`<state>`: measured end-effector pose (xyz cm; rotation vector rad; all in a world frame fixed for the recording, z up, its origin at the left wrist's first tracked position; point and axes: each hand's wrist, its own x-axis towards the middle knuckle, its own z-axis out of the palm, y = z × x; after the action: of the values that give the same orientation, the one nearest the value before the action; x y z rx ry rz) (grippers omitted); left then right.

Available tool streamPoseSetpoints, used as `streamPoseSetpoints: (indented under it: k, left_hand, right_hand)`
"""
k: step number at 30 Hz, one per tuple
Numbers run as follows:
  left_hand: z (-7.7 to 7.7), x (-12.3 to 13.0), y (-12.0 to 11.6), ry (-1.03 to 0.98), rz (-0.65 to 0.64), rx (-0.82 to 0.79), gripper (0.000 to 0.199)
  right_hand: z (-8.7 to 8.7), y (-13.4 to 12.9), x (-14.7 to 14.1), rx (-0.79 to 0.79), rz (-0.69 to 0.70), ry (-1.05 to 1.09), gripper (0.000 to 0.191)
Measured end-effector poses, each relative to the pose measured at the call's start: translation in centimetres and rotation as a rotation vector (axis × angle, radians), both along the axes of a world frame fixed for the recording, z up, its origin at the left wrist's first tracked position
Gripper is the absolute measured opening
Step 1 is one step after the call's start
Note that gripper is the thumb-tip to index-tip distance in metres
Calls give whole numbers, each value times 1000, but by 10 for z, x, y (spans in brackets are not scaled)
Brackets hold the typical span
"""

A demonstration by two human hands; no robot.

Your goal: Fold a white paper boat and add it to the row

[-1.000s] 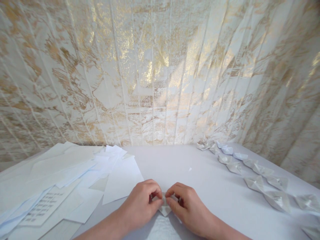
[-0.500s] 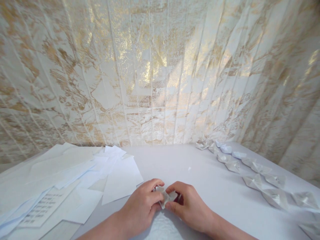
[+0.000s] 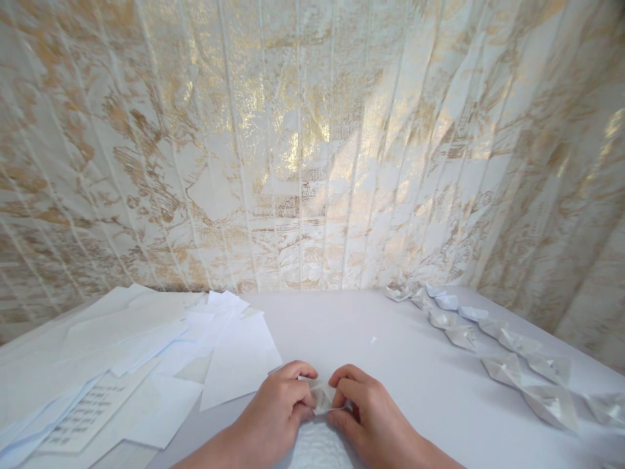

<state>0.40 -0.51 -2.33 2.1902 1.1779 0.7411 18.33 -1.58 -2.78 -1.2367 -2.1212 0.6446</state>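
Note:
Between my two hands is a small folded paper boat (image 3: 322, 396), greyish-white, low over the front middle of the table. My left hand (image 3: 283, 404) pinches its left end between thumb and fingers. The right end is gripped by my right hand (image 3: 366, 407), with the fingers curled and the thumb below. The fingertips cover both ends, so only the boat's creased middle shows.
Loose paper sheets (image 3: 146, 326) are heaped on the left, one a printed page (image 3: 88, 413). Several folded paper boats (image 3: 549, 404) stand in rows along the right. A tiny paper scrap (image 3: 374, 339) lies mid-table. A gold-patterned curtain (image 3: 303, 163) hangs behind the white table (image 3: 332, 319).
My hands have levelled out around the paper boat, and its middle now faces up more flatly between them. The right fingers have moved outward to its right end. The view has shifted slightly.

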Motion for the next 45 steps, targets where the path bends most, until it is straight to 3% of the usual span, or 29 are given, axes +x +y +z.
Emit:
streamPoseSetpoints:
  k: [9,13,21,28,33,38,45]
  left_hand:
    - [-5,3,2,27,79,23,17]
    - [-5,3,-1,85,130,-4,28]
    - [4,5,1,120,21,52,14]
    - [-3,-5,2,166,-105,318,28]
    - [-8,-8,4,229,-156,472,25]
    - [-2,-6,3,198,-146,368,17]
    - [6,-2,4,-14,-12,127,20]
  right_hand:
    - [-3,-1,-3,42,-95,-44,14]
    - [-3,-2,-6,3,-126,-44,24]
    - [1,-3,-4,-5,-96,-48,25]
    - [1,2,3,36,-17,-28,13]
    - [-1,2,5,109,30,15,5]
    - [-1,3,4,203,67,30,12]
    - [2,3,2,146,7,154,18]
